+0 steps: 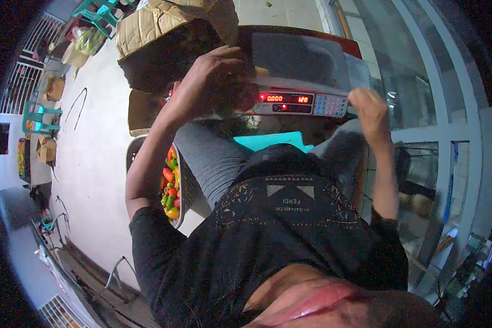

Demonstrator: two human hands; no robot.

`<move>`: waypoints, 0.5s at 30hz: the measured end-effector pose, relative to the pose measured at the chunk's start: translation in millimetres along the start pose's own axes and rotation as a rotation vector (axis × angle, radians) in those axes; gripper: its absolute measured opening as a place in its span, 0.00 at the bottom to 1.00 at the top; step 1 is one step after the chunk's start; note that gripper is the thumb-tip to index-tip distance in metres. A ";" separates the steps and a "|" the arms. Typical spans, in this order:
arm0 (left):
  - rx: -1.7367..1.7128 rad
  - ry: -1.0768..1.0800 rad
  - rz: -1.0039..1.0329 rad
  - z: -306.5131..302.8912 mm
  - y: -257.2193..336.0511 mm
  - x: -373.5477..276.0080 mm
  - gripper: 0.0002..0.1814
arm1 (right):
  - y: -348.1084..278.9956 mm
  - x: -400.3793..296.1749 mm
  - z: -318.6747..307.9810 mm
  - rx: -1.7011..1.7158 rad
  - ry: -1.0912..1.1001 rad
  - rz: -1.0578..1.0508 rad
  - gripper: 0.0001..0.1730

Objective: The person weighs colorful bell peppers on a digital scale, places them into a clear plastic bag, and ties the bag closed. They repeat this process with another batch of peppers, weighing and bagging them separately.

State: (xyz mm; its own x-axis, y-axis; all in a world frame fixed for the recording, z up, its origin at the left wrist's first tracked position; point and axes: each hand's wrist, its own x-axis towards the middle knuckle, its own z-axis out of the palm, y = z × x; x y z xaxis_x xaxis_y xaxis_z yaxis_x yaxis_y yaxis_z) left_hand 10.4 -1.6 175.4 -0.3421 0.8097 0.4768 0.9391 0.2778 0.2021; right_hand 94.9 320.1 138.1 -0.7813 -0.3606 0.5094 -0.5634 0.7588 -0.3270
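Note:
An electronic scale with lit red digits and a keypad stands before me, its flat tray behind the display. My left hand reaches over dark, blurred matter beside the cardboard box; whether it holds anything is hidden in shadow. Near the keypad's right end, my right hand is raised with its fingers curled; whether something is between them does not show. By my left thigh stands a tub of red, orange and green peppers, partly behind my left forearm.
A turquoise plastic piece lies between my thighs. Glass panels in a grey frame rise at the right. Across the pale floor at the left are a turquoise chair, brown paper bags and a plastic bag of green produce.

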 end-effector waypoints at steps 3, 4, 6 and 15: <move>-0.278 -0.055 -0.272 3.0 10.6 11.3 0.12 | 24.3 20.4 11.8 -0.207 0.133 -0.003 0.05; -0.408 -0.107 -0.318 1.6 12.5 18.7 0.12 | 35.8 27.4 19.0 -0.195 0.149 0.015 0.05; -0.670 -0.214 -0.402 -3.0 15.0 40.7 0.11 | 64.3 37.7 40.0 -0.176 0.183 0.051 0.05; -1.276 0.040 -0.475 35.3 -7.0 92.8 0.10 | 61.6 81.6 177.0 1.684 0.383 0.615 0.11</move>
State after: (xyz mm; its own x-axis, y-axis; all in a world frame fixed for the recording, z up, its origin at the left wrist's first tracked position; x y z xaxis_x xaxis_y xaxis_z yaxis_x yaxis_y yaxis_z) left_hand -26.8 89.9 188.0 -0.6427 0.7493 0.1598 0.0569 -0.1613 0.9853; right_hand -51.2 241.4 18.7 -0.9964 0.0384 0.0762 -0.0827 -0.6544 -0.7516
